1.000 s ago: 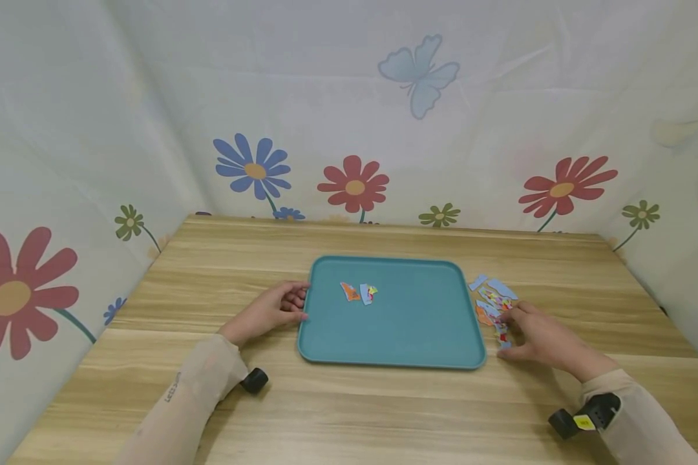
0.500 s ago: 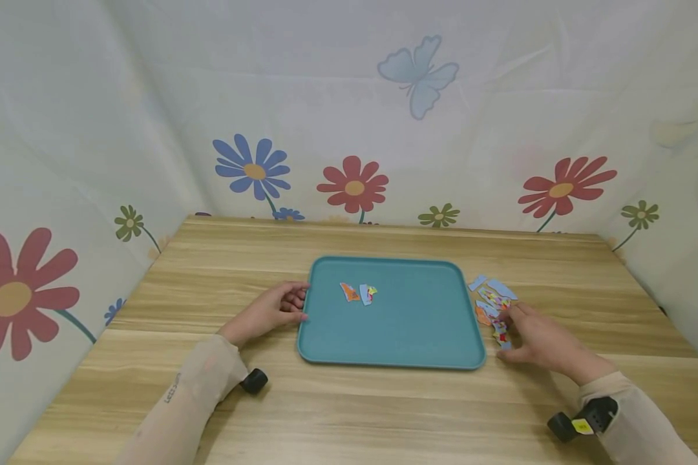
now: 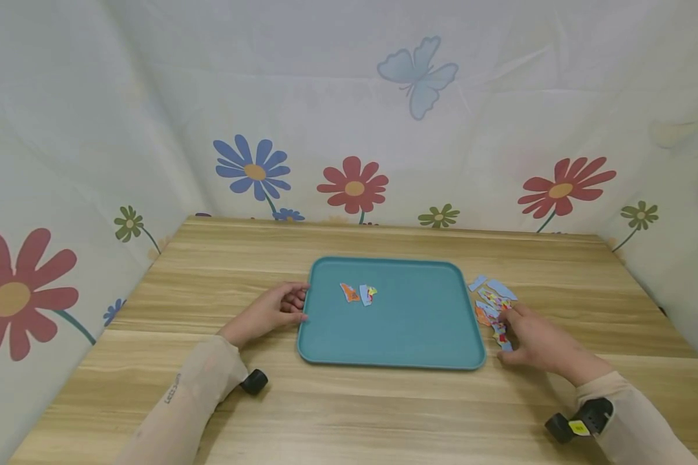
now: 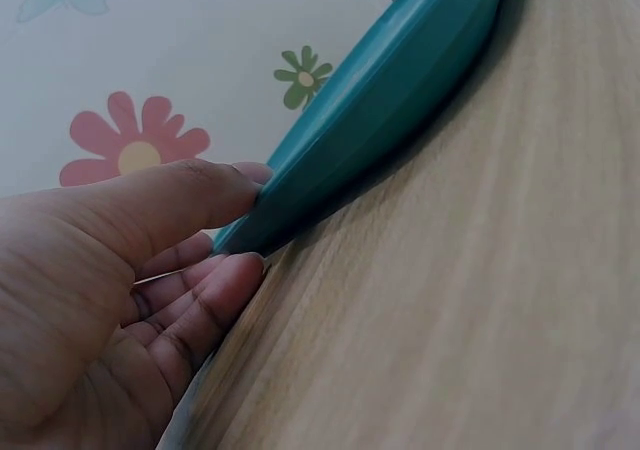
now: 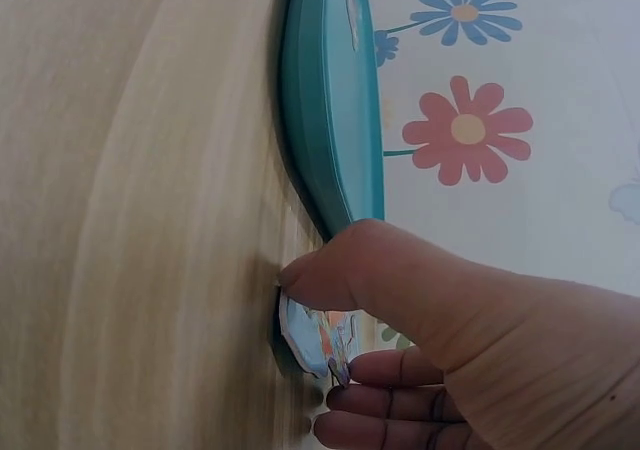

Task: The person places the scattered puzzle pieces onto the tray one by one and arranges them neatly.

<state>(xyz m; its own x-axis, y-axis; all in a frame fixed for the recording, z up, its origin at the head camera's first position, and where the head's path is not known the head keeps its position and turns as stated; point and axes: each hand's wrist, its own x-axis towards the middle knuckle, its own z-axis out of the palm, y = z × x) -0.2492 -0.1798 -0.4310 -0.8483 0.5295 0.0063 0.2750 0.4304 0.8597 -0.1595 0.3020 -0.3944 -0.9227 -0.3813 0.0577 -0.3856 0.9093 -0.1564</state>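
Note:
In the head view, my left hand (image 3: pixel 270 313) touches the left rim of the teal tray (image 3: pixel 407 336), with the thumb and fingertips apart along its edge. The left wrist view shows thumb and finger against the tray's outer wall. Right of the tray, my right hand (image 3: pixel 538 339) is at a small heap of irregular picture-puzzle pieces (image 3: pixel 501 289), light blue, orange and multicoloured. Its thumb and fingertips pinch a light-blue and multicoloured puzzle piece (image 5: pixel 305 335) by opposite edges, tilted close over the table. The hand partly covers the heap's near side.
An orange puzzle piece (image 3: pixel 349 292) and a light-blue and yellow one (image 3: pixel 365 296) lie side by side in the upper left of the tray. Wood-grain table (image 3: pixel 349 413) surrounds the tray, and a flowered curtain (image 3: pixel 471 148) hangs behind it.
My right hand and wrist have shifted very slightly to the left, and the near pieces at its fingertips have moved a little. The left hand and tray stay put.

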